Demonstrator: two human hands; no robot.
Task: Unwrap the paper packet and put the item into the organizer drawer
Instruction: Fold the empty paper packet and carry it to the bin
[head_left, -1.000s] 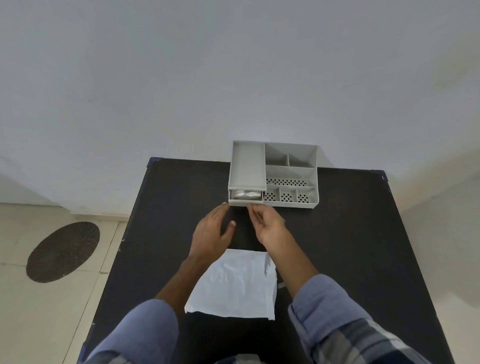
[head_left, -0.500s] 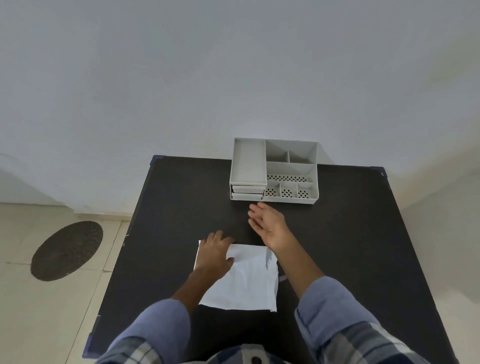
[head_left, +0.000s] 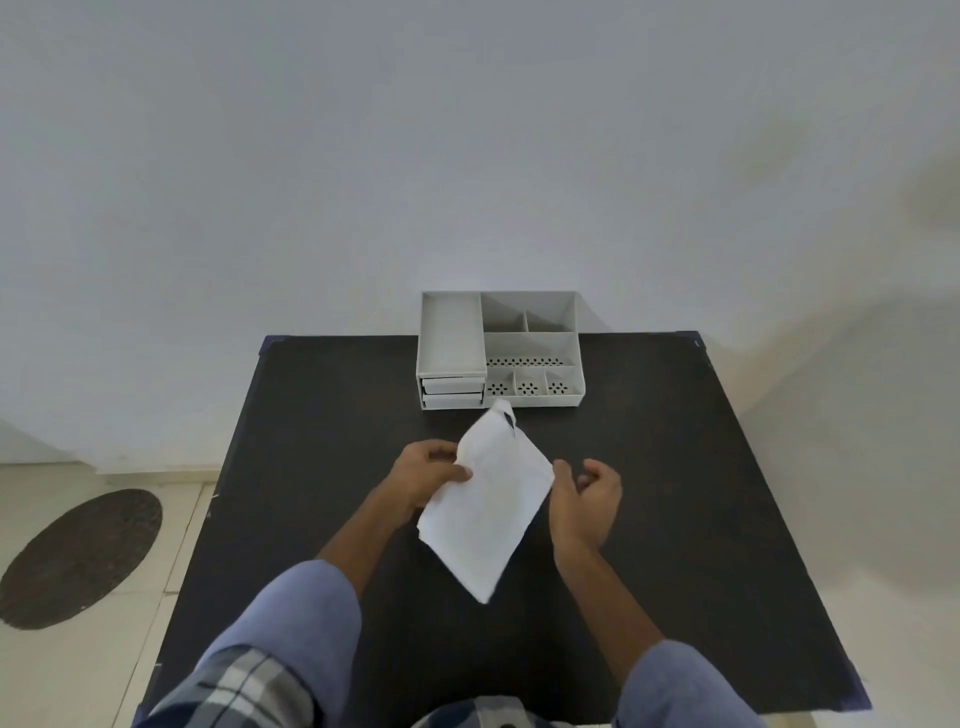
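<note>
A white sheet of paper (head_left: 488, 499), unfolded and creased, hangs tilted above the black table (head_left: 322, 415). My left hand (head_left: 428, 467) pinches its left edge. My right hand (head_left: 587, 493) is at the sheet's right edge with fingers curled; whether it grips the paper is unclear. A grey desk organizer (head_left: 535, 353) stands at the table's far edge against the wall. Its two small drawers (head_left: 452, 393) at the lower left are pushed in. The item is not visible.
The organizer has a long tray on top left and several open compartments on the right. A white wall rises behind the table. A dark oval mat (head_left: 78, 556) lies on the tiled floor to the left.
The drawer with the item was pushed shut a second ago. Both hands then drew back from the organizer, and my left hand lifted the flat paper off the table.
</note>
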